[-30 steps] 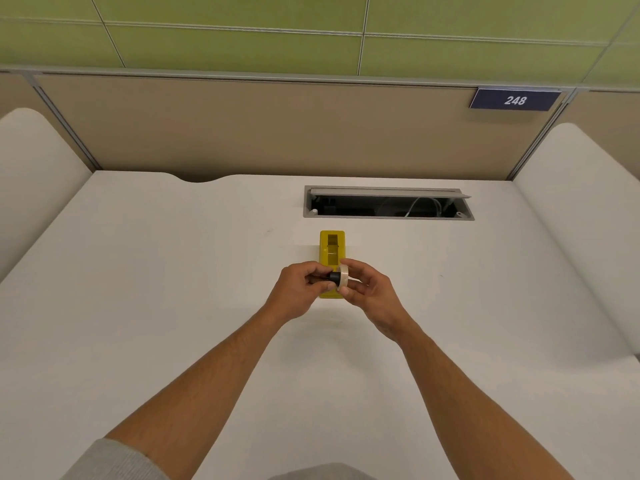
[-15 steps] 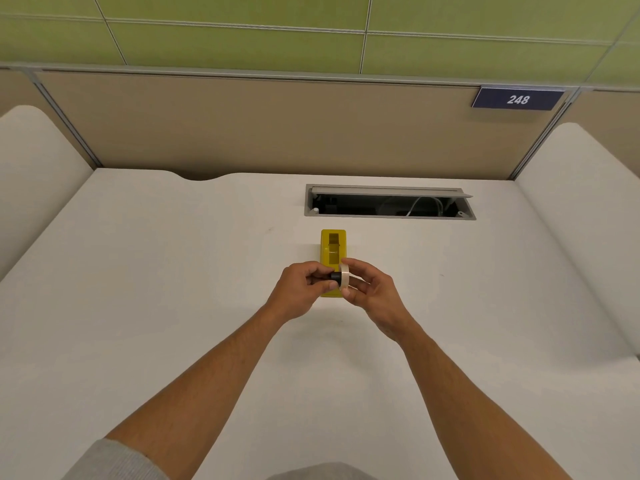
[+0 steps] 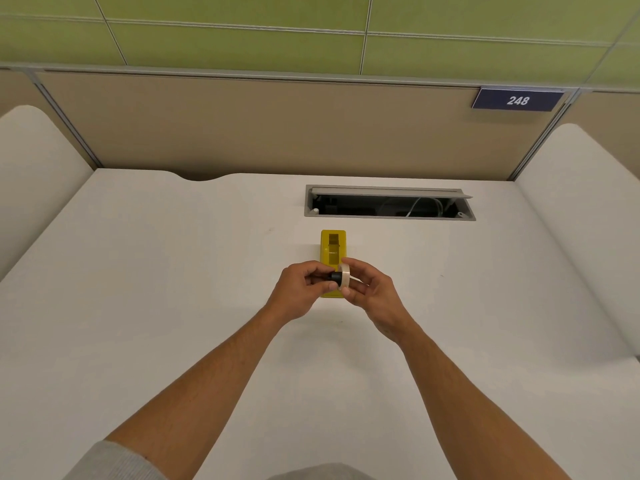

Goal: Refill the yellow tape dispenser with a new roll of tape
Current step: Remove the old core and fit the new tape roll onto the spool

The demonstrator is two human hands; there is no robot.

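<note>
While I look down through the head camera, the only view that I have, I see my two hands meeting just above the near end of the yellow tape dispenser, which stands on the white desk with its long axis running straight away from me, toward the open cable hatch at the back. My left hand is closed around a small black spindle; I pinch it between thumb and fingers, and its axis lies across, from left to right. My right hand holds the new roll of tape by its rim, with the thumb on the far side and the fingers on the near side, so the roll stands on its edge and its hole faces the spindle. The black end seems to be already at the hole or partly inside; how deep it sits I cannot tell, because the fingers hide it. I judge that this is the step of putting the roll on its core. The relation that matters next is this: the dispenser is directly below and a little beyond my grip, and its empty well is open upward. The spindle axis is already across the long axis of the dispenser, which is what the side slots need. Both hands are equally near, so I think the loaded roll needs only to go forward and down.
</note>
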